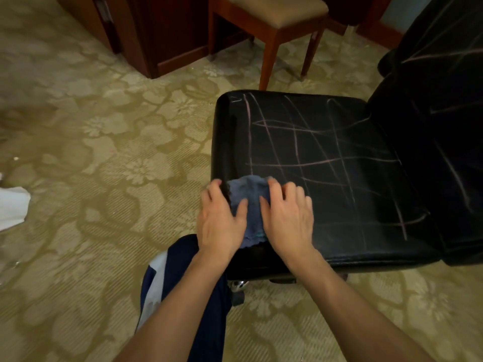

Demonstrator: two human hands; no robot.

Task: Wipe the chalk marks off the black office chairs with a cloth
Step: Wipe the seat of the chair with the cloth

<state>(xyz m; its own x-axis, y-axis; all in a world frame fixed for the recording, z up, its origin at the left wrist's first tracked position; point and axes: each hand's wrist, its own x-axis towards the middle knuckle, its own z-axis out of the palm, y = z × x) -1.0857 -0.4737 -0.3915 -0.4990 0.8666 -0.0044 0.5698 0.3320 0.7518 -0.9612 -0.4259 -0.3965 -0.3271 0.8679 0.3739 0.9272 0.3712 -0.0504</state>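
Cloth: a blue-grey cloth (247, 205) lay bunched on the near left corner of the black seat (313, 158), its lower edge hanging just over the seat's near rim.
Left hand: the left hand (220, 218) rested on the cloth's left side at the seat corner; the fingers were loosely spread and gently bent, the thumb lying across the fabric. No closed grip was visible.
Right hand: the right hand (286, 212) pressed on the cloth's right side; the fingers were spread and slightly curved, fingertips on the seat or the cloth edge, the thumb on the fabric.
Reason for hold: both hands flanked the cloth, probably to flatten or gather it into a pad before a stroke across the seat.
Chalk marks: pale crossing chalk lines (295, 142) covered most of the seat; more lines showed on the backrest (431, 74). The patch under and near the hands appeared darker, with fewer marks.
Progress: judged early; most marks were not yet wiped.
Containers: none visible; nothing in the scene held other items.
Surroundings: a patterned carpet (104, 152), a wooden stool (271, 19) beyond the seat, and a white item (13, 207) at the left edge, type undetermined.
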